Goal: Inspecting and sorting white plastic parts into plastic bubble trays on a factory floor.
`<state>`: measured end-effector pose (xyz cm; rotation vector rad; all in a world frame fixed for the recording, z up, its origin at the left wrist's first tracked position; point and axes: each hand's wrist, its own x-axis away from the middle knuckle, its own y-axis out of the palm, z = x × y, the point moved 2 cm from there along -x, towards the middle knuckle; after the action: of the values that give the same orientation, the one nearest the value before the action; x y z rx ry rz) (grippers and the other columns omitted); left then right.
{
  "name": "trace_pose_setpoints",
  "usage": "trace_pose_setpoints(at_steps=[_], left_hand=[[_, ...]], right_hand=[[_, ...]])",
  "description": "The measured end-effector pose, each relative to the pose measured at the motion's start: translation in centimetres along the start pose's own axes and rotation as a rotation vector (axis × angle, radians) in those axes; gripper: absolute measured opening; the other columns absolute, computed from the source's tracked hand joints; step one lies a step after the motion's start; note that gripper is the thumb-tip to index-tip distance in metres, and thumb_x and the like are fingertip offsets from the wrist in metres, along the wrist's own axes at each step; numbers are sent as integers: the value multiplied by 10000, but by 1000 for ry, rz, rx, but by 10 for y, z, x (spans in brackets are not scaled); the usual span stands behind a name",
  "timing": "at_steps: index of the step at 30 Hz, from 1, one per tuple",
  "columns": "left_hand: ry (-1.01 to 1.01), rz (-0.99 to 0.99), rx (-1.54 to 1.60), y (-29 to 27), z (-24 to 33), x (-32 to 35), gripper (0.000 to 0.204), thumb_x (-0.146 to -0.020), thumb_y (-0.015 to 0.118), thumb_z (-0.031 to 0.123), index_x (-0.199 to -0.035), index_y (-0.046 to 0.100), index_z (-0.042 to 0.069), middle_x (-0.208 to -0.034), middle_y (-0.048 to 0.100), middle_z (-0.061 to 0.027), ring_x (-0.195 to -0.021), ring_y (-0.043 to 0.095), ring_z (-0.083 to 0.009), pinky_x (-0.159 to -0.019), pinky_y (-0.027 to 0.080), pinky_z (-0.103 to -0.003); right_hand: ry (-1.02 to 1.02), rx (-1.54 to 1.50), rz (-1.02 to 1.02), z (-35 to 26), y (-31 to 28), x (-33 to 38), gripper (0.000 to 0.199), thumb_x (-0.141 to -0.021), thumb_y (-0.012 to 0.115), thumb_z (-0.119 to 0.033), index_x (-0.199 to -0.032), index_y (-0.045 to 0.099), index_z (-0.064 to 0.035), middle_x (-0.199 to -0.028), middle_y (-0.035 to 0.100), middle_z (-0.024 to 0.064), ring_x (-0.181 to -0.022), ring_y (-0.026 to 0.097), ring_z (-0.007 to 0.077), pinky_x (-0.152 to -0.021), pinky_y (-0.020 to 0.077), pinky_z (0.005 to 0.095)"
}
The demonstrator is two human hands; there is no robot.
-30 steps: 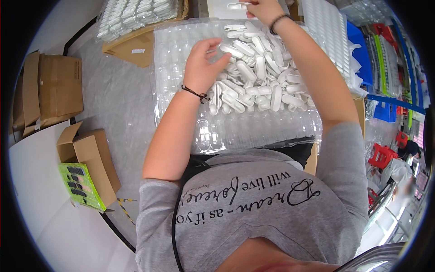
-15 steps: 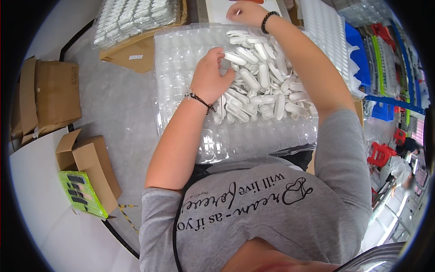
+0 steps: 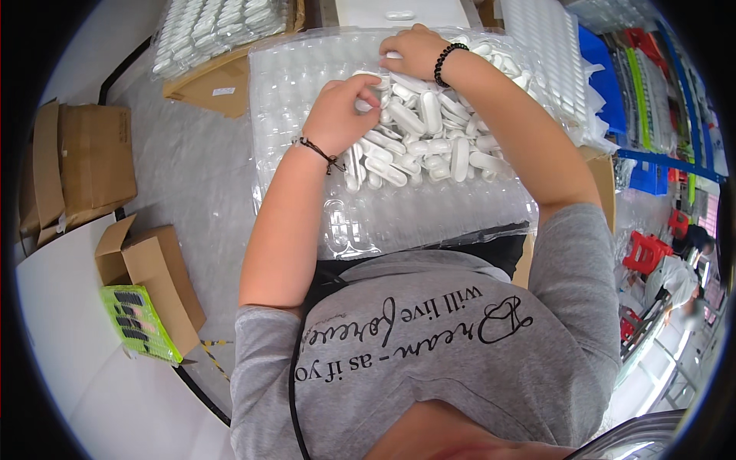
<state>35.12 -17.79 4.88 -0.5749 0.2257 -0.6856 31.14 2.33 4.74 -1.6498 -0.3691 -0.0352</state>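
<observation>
Grey floor (image 3: pixel 195 180) shows left of a clear plastic blister tray (image 3: pixel 429 218), which bears a heap of white capsule-shaped plastic pieces (image 3: pixel 429 113) across its middle and right. Over the tray's middle your left hand (image 3: pixel 336 115) curls beside the heap, while your right hand (image 3: pixel 418 54) bends near the tray's far edge; whether either pinches a piece cannot be told. Beyond that edge lies one loose white piece (image 3: pixel 399 15).

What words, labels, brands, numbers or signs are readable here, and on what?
Grey shirt: large dark lettering, upside down in the picture; wording not copied here.
White label on cardboard flap: too small to read.
Brown box, far left: faint marks, too small to read.
White pieces: no lettering can be made out.
</observation>
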Motion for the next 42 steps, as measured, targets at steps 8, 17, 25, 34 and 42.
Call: trace_pose_setpoints(at_steps=[8, 17, 25, 34, 42], left_hand=[[194, -15, -233, 7, 9, 7, 266, -779, 690, 129, -1044, 680, 133, -1032, 643, -18, -998, 496, -276, -900, 430, -350], [102, 52, -161, 4, 20, 9, 168, -799, 666, 125, -956, 697, 73, -897, 653, -77, -807, 576, -253, -766, 489, -352], [25, 235, 115, -2, 20, 11, 246, -807, 585, -18, -1028, 674, 44, -884, 574, -28, -783, 591, -119, -687, 496, -247], [193, 120, 797, -4, 47, 19, 229, -886, 536, -49, -1092, 627, -7, -911, 504, -2, -798, 569, -94, -719, 503, -235], [-34, -51, 912, 3, 49, 20, 307, -927, 513, 6, -1233, 535, 12, -1004, 571, -31, -838, 576, -125, -773, 475, -261]], right_hand=[[-228, -250, 70, -17, -18, 58, 305, -879, 608, -372, -1052, 664, -127, -966, 635, 110, -875, 598, 305, -817, 473, 390], [-164, -461, 279, -40, -28, 105, 354, -852, 669, -345, -861, 485, -43, -846, 549, 121, -788, 539, 309, -725, 447, 371], [-19, -892, 221, -37, -14, 121, 225, -815, 589, -110, -975, 433, -83, -1142, 524, 89, -1018, 507, 191, -853, 424, 295], [348, -1749, 97, -47, -19, 147, 173, -893, 562, -115, -1048, 489, -96, -1121, 512, 32, -967, 511, 115, -801, 432, 259], [254, -1826, 362, -45, -10, 142, 264, -905, 594, -94, -1153, 520, -41, -991, 587, 24, -792, 583, 105, -664, 463, 252]])
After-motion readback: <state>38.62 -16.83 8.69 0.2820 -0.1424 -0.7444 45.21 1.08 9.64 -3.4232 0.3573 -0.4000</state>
